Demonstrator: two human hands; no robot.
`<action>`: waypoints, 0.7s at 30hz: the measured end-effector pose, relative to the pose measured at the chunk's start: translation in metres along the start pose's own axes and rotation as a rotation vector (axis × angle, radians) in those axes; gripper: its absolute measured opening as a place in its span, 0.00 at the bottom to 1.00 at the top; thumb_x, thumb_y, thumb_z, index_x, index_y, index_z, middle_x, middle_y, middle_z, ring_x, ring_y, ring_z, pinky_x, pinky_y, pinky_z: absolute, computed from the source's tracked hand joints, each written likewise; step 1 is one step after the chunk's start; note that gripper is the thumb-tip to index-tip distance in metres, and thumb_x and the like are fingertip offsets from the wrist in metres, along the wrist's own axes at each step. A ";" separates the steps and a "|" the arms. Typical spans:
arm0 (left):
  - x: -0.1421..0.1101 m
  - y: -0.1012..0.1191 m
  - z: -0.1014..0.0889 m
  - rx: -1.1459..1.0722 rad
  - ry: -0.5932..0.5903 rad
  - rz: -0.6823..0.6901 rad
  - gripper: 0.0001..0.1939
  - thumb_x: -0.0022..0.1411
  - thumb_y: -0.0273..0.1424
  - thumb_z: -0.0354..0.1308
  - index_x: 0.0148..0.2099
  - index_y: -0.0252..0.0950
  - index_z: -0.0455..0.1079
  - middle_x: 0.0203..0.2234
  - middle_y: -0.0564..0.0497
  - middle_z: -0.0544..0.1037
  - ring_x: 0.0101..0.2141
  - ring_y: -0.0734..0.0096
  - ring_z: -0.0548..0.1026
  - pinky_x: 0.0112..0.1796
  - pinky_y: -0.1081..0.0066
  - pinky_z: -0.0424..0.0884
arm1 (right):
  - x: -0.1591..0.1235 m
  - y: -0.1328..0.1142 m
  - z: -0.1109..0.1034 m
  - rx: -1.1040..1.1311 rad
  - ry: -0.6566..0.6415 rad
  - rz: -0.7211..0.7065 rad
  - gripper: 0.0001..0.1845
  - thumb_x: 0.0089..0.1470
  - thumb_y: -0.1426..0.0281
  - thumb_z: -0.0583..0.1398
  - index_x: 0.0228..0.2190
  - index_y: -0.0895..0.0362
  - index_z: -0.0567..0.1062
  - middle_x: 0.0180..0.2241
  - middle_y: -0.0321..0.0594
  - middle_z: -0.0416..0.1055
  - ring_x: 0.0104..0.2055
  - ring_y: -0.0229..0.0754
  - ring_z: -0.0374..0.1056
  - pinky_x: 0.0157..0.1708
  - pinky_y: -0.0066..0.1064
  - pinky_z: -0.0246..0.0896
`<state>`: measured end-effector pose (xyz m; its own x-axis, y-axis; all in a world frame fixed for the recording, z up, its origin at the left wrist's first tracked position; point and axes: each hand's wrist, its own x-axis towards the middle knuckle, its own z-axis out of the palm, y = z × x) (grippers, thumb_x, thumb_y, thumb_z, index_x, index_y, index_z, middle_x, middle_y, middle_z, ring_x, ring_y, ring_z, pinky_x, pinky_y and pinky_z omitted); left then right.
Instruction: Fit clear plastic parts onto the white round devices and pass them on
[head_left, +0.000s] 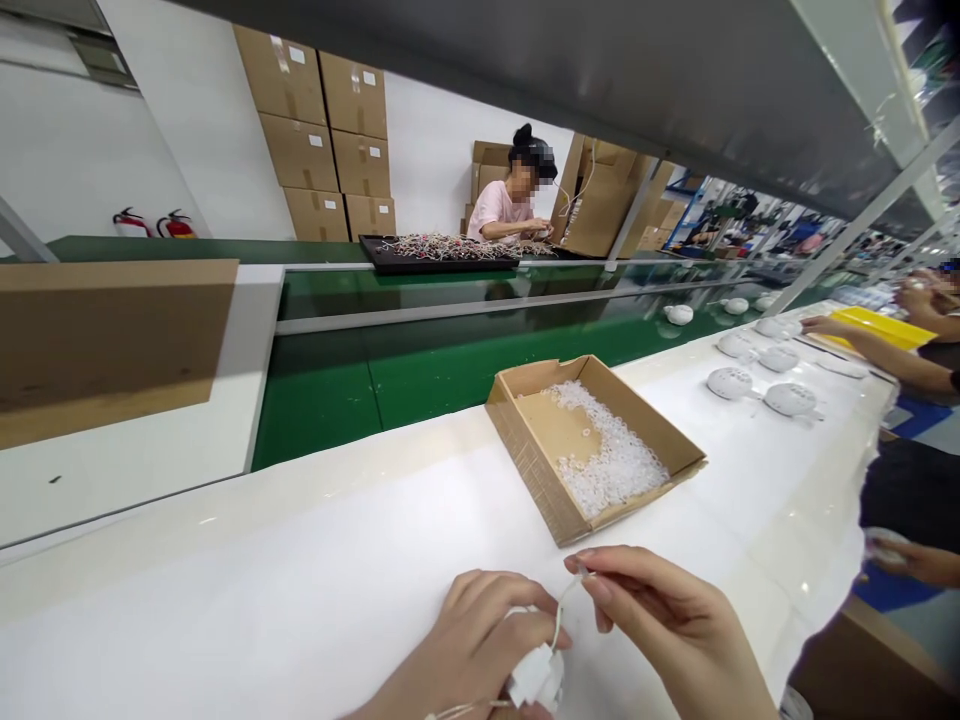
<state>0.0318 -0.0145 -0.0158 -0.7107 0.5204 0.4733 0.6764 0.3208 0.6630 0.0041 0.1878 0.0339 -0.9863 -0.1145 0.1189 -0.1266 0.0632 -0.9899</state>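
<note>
My left hand (pixel 487 635) is wrapped round a white plastic part (pixel 537 678) with a thin white cord (pixel 559 615) coming out of it. The fingers cover much of this part, so its full shape is hidden. In a pinch between thumb and forefinger, my right hand (pixel 660 610) has the cord's end, where a small clear piece (pixel 582 570) shows. Just beyond both hands sits an open cardboard box (pixel 529 465), holding many small clear plastic rings (pixel 611 465).
White round units (pixel 790 399) lie on the white table (pixel 300 560) at right. A green conveyor (pixel 330 390) runs behind, with a black tray (pixel 442 258) of wires beyond. One person (pixel 504 212) sits across; another's arm (pixel 885 350) reaches toward a yellow bin (pixel 885 328). A shelf hangs overhead.
</note>
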 end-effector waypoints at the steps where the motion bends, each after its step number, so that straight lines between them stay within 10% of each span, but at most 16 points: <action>1: 0.000 0.001 0.000 0.009 -0.005 0.001 0.20 0.72 0.51 0.41 0.56 0.47 0.60 0.47 0.49 0.75 0.47 0.64 0.73 0.51 0.68 0.63 | 0.001 -0.001 -0.002 0.004 -0.019 -0.012 0.04 0.49 0.61 0.70 0.30 0.45 0.85 0.29 0.37 0.81 0.22 0.37 0.70 0.24 0.24 0.72; 21: 0.003 0.015 -0.010 0.059 -0.120 0.056 0.16 0.73 0.48 0.42 0.49 0.44 0.62 0.52 0.46 0.74 0.52 0.59 0.72 0.50 0.65 0.61 | -0.018 0.002 -0.005 0.466 -0.303 0.414 0.12 0.40 0.62 0.74 0.25 0.53 0.81 0.25 0.34 0.69 0.24 0.32 0.61 0.25 0.23 0.58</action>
<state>0.0379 -0.0162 0.0011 -0.6457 0.6286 0.4335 0.7271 0.3327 0.6005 0.0210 0.1948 0.0302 -0.8622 -0.4488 -0.2351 0.3792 -0.2639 -0.8869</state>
